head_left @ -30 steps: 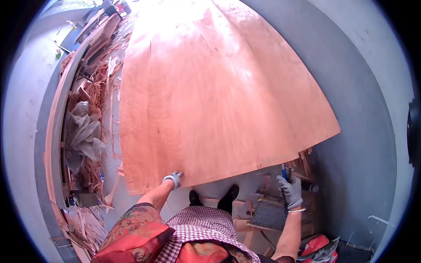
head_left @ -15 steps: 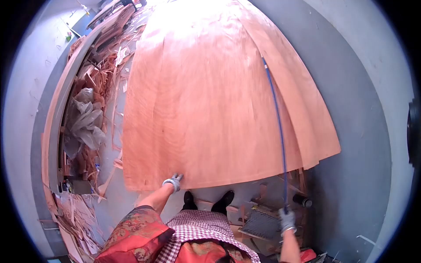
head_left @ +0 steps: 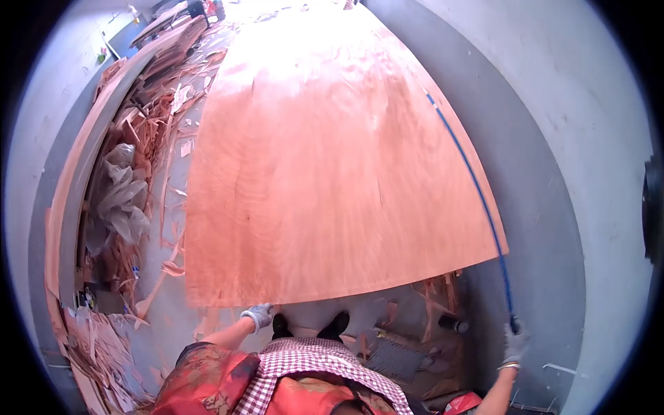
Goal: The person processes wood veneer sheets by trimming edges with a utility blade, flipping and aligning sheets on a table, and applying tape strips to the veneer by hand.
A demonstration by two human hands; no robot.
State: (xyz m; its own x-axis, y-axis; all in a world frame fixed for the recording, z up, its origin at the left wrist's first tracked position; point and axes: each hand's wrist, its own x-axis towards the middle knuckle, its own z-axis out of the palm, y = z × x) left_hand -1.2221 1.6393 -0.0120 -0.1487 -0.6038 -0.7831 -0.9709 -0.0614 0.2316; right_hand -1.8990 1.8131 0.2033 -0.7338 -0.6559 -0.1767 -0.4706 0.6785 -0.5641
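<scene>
A large thin sheet of reddish wood veneer (head_left: 332, 187) spreads out in front of me, its near edge just beyond my shoes. My left hand (head_left: 258, 316), in a grey glove, is at that near edge, left of my feet; what its fingers hold, if anything, is too small to make out. Out to the right, my gloved right hand (head_left: 516, 340) is closed round the lower end of a long blue rod (head_left: 477, 183). The rod reaches forward over the sheet's right side, and its tip lies near the right edge.
Along the left, a long wooden ledge (head_left: 62, 228) borders veneer scraps and a clear plastic bag (head_left: 123, 197). A dark cylinder (head_left: 453, 324) and a dark mat (head_left: 395, 358) lie on the floor at lower right. A grey wall (head_left: 546, 187) rises at right.
My right hand and the rod have swung right. The fold on the sheet's right side has flattened out. My left hand has shifted from on top of the sheet down to its near edge.
</scene>
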